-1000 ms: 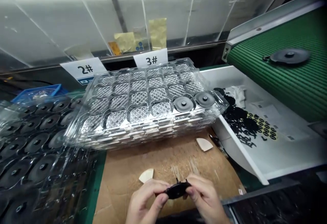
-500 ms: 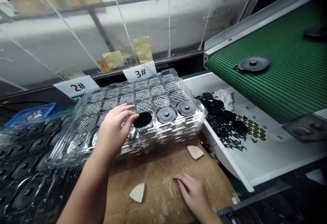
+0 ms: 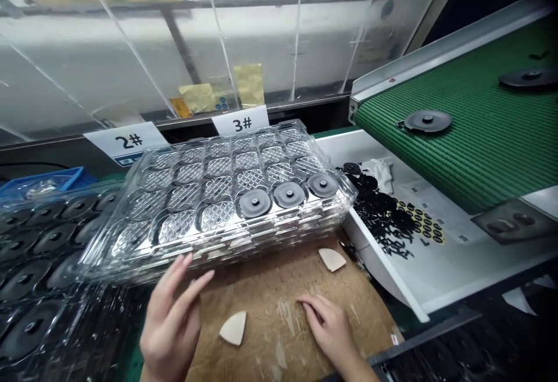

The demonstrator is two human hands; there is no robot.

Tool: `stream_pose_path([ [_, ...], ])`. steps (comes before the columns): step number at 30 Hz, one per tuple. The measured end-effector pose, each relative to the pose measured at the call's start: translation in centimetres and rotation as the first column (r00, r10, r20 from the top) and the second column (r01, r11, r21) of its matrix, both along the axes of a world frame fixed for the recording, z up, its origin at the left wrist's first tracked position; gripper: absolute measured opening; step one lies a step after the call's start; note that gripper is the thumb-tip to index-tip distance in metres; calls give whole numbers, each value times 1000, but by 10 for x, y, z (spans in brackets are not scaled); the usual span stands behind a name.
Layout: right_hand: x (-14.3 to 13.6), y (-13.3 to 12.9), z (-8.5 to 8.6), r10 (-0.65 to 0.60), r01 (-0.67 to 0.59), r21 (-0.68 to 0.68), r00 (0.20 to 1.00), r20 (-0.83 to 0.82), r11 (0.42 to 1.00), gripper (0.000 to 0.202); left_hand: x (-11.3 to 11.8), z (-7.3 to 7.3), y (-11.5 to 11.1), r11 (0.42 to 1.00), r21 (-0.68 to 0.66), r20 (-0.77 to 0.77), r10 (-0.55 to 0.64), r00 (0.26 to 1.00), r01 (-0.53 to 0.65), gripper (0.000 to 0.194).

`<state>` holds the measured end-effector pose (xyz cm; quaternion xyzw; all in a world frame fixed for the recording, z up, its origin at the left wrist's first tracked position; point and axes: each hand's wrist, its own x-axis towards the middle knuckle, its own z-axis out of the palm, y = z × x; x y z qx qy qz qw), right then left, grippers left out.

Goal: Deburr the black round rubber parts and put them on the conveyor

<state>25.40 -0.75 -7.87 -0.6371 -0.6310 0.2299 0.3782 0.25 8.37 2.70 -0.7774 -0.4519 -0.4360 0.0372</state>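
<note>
My left hand (image 3: pixel 176 318) is open in front of the clear plastic tray (image 3: pixel 204 236), fingers apart and holding nothing. Three round dark grey discs with small centre hubs lie in the tray's front row toward the right: a left disc (image 3: pixel 255 203), a middle disc (image 3: pixel 289 195) and a right disc (image 3: pixel 323 185). The pockets further left and behind hold no discs. My right hand (image 3: pixel 329 329) rests on the brown board (image 3: pixel 261 289) with its fingers curled together, and nothing shows between them. Between the hands lies a pale wedge-shaped piece (image 3: pixel 233 328).
A second pale wedge (image 3: pixel 332 259) lies near the white tray (image 3: pixel 436 277), which holds black small parts (image 3: pixel 383 207) and yellow-backed labels (image 3: pixel 425 224). A green conveyor (image 3: pixel 471 155) carries more discs. Filled disc trays (image 3: pixel 39 277) stand at left, beside a blue bin (image 3: pixel 65 179).
My left hand has let go of the disc in the front row and drawn back toward me, below the tray's edge. The right hand has stayed in place. Discs on the conveyor have shifted.
</note>
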Motion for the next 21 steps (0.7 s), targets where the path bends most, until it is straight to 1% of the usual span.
stream_pose_path([
  [2, 0, 1, -1, -7, 7, 6, 999, 31, 1000, 26, -19, -37, -20, 989, -146, -52, -1, 999, -6, 41],
  [4, -1, 1, -2, -13, 12, 17, 998, 67, 1000, 26, -30, -71, -34, 951, -304, -110, 20, 994, -53, 32],
  [5, -1, 2, -3, -16, 14, 25, 996, 88, 1000, 26, -32, -86, -39, 934, -349, -161, 14, 987, -70, 29],
  [6, -1, 3, -4, -20, 16, 35, 994, 111, 999, 26, -32, -98, -41, 930, -360, -166, 10, 986, -70, 27],
  [7, -2, 3, -5, -26, 20, 46, 991, 135, 999, 26, -31, -107, -42, 924, -379, -174, -8, 985, -59, 27],
  [9, -5, 5, -4, -39, 27, 70, 982, 185, 997, 26, -27, -116, -40, 914, -403, -173, -21, 985, -51, 26],
  [11, -9, 8, 3, -45, 23, 97, 971, 233, 995, 25, -25, -117, -37, 904, -424, -162, -10, 987, -61, 26],
  [12, -10, 11, 9, -42, 13, 113, 966, 257, 993, 25, -25, -116, -36, 900, -430, -154, -2, 988, -66, 26],
  [14, -8, 16, 29, -36, -12, 156, 952, 304, 988, 24, -26, -114, -36, 895, -443, -135, 0, 991, -60, 26],
  [16, 1, 22, 58, -62, -16, 215, 933, 355, 977, 24, -29, -114, -37, 889, -455, -117, -9, 993, -45, 27],
  [17, 8, 27, 76, -95, -4, 253, 920, 380, 968, 26, -30, -115, -37, 886, -462, -107, -14, 994, -38, 27],
  [19, 27, 41, 116, -200, 50, 337, 883, 425, 940, 29, -31, -117, -37, 879, -477, -88, -18, 996, -26, 27],
  [21, 51, 61, 159, -348, 119, 460, 821, 452, 880, 28, -32, -118, -36, 872, -490, -65, -19, 998, -15, 27],
])
